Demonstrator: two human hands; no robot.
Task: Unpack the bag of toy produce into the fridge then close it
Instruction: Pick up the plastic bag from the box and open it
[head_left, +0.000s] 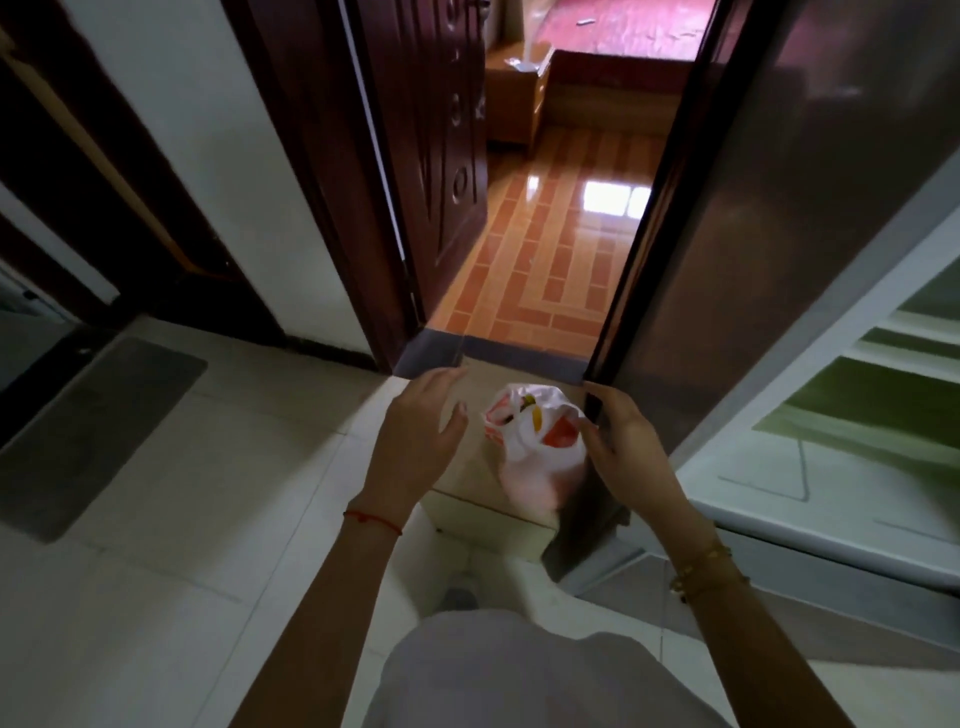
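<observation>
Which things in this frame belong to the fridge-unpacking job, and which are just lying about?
Job:
- white plastic bag of toy produce, right hand at its rim
- left hand, open beside the bag
- open fridge with pale shelves
- grey fridge door

Lying about:
- grey floor mat
- dark carved wooden door
- wooden bedside cabinet

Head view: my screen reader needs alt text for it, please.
A white plastic bag of toy produce sits on the floor between a person's two hands, the right hand pinching its rim, the left hand open beside it. The fridge stands open at right.
</observation>
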